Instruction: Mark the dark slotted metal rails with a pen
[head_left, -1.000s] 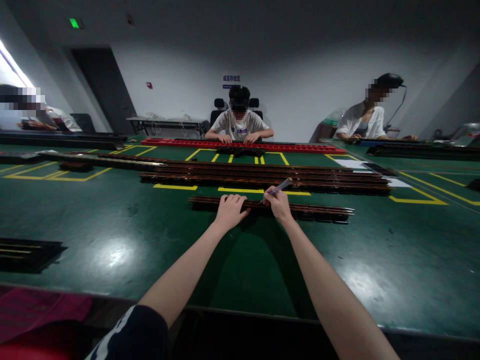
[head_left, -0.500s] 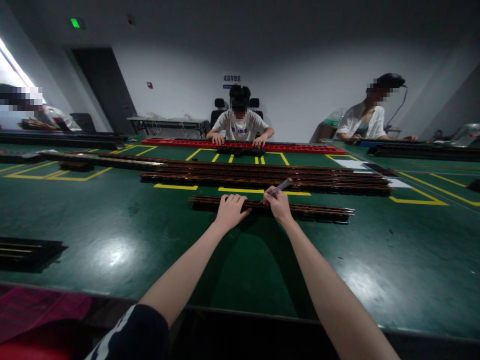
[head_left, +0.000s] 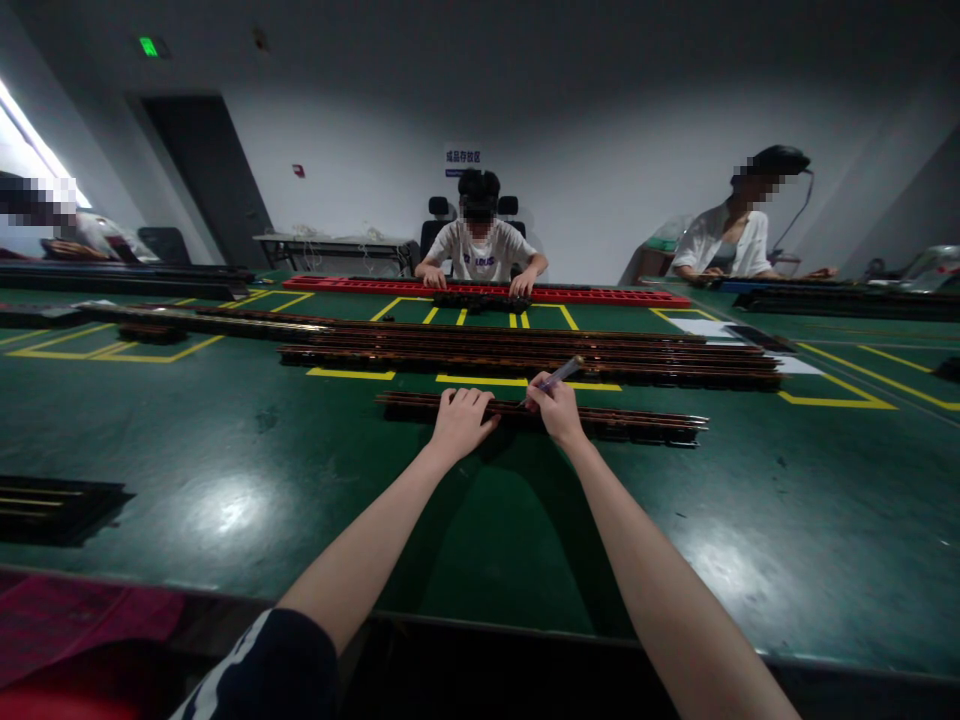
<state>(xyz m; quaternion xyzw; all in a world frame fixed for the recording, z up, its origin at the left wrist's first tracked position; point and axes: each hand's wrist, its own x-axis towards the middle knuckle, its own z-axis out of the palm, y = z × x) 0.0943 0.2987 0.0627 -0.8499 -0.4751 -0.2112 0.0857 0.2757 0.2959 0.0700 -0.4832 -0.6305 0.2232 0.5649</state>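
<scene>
A long dark strip (head_left: pixel 637 424) with thin coppery rods lies crosswise on the green table. My left hand (head_left: pixel 463 420) rests on its left part, fingers laid over the strip and the thumb apart toward the right. My right hand (head_left: pixel 555 408) is closed round a pen-like tool (head_left: pixel 562 373) with a pale, see-through barrel. The tool slants down to the left, and its thin tip meets the strip between my hands. Whether the tip touches a rod is too small to tell.
Behind the strip lies a wide bundle of similar strips (head_left: pixel 525 352). A person works at a red rail (head_left: pixel 615 297) across the table (head_left: pixel 300 450). More people sit left and right. A short dark piece (head_left: pixel 60 508) lies at the near left.
</scene>
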